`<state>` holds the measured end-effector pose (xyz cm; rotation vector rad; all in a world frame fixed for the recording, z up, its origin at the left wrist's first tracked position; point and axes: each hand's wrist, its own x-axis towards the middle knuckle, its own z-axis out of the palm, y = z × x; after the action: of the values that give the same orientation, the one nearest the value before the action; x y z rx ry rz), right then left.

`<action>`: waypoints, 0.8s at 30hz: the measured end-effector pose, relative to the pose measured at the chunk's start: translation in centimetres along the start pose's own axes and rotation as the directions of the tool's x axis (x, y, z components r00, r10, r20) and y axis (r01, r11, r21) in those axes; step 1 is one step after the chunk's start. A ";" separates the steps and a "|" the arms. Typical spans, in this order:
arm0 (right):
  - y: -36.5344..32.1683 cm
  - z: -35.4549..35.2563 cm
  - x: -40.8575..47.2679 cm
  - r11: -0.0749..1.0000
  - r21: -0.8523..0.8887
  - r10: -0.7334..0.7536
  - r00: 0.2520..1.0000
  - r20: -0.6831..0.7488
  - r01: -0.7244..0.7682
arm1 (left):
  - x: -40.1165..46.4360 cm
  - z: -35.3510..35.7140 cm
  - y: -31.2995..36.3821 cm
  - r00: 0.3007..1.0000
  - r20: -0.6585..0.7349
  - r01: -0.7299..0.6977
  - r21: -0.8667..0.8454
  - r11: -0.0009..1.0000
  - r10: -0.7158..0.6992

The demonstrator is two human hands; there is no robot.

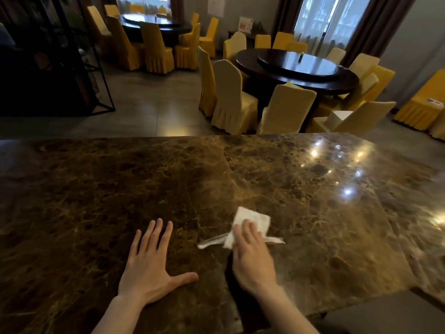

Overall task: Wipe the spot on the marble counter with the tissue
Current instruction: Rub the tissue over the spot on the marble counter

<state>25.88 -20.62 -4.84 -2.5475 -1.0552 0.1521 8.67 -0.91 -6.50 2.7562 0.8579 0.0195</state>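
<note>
The marble counter [96,189] bears a white tissue [255,218] under the right hand [252,257], and the flat left hand [147,268].

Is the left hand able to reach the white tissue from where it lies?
Probably yes: the left hand lies flat beside the tissue, with open counter between them, though the right hand presses on the tissue's near part.

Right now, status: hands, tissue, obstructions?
Right hand flat, pressing tissue on marble counter. Left hand flat on counter beside it. Nothing blocking the wipe.
</note>
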 end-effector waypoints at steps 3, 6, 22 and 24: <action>-3.1 1.5 -1.1 0.975 0.040 -0.220 0.972 0.085 0.217 | 0.0 0.1 0.1 1.000 -0.004 0.005 0.013 1.000 -0.005; -2.1 1.1 -1.3 0.970 0.003 -0.244 0.966 0.080 0.245 | 0.0 0.1 0.1 1.000 0.002 0.015 0.026 1.000 -0.015; -3.2 -0.7 -2.9 0.918 0.019 -0.396 0.918 0.010 0.396 | -0.4 -0.5 0.5 0.995 0.085 0.045 0.029 0.999 -0.047; -2.5 -1.1 -2.3 0.968 0.039 -0.246 0.969 -0.024 0.247 | -1.1 0.0 0.7 0.996 0.055 0.068 0.023 0.997 -0.069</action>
<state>22.81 -20.95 -2.96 -2.3510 -1.3356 0.0820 8.14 -2.15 -6.25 2.7313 0.9421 -0.0792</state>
